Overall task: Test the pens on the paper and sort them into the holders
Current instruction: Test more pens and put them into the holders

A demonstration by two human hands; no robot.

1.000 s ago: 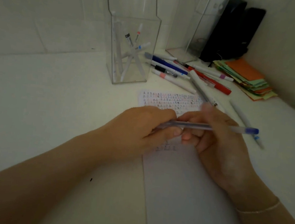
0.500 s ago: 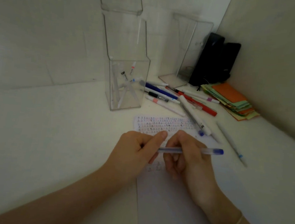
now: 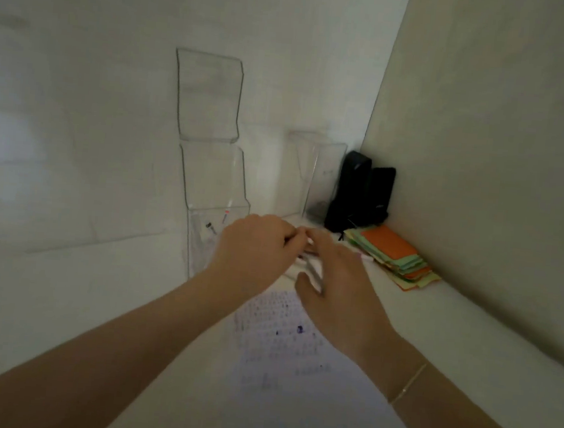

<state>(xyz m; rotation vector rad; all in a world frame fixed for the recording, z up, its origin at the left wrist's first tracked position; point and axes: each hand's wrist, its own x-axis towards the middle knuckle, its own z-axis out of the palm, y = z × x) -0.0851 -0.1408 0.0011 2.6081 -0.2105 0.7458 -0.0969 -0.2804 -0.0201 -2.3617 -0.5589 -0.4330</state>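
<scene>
White scribbled paper lies on the desk below both hands. Left hand curls, grip unclear; right hand spreads over blurred pens beside the clear acrylic holder.

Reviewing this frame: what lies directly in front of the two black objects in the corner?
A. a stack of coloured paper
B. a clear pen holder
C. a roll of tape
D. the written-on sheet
A: the stack of coloured paper, orange sheet on top, lies just in front of the black objects by the right wall.
</scene>
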